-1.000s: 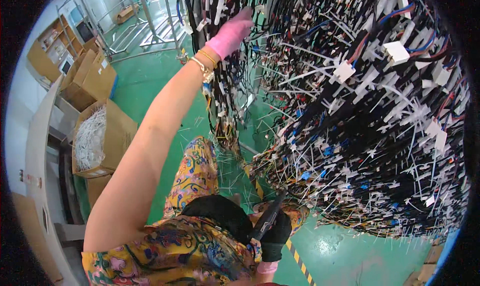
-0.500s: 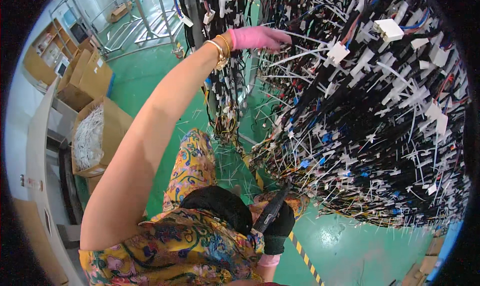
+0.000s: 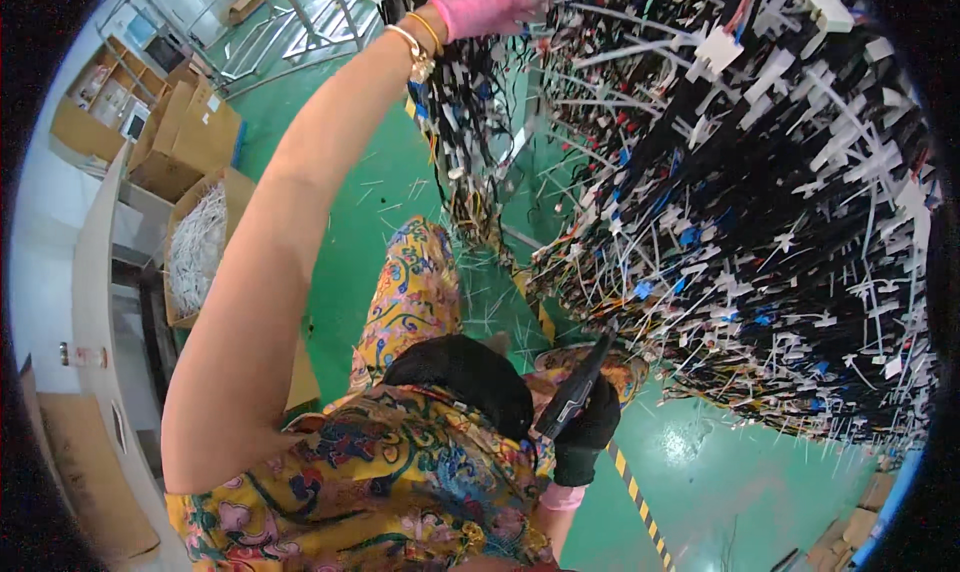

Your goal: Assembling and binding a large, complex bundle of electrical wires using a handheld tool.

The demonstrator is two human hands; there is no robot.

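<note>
R hand [image 3: 592,419] grip holds blk tool [image 3: 577,388], long axis diag., tip up-right twd wires [image 3: 735,242].

Place: workshop or factory floor, pretty sure, looks like a wiring spot
Wires: massive hanging bunches of black wires [image 3: 745,182] with white plug connectors [image 3: 717,50], tons of them
Floor: shiny green floor [image 3: 725,492], yellow-and-black striped tape [image 3: 645,512] across it
Boxes: big open cardboard box [image 3: 185,142], plus a carton [image 3: 238,194] stuffed with thin white strips [image 3: 200,252]
Back corner: metal tube frames [image 3: 298,14], very industrial
</note>
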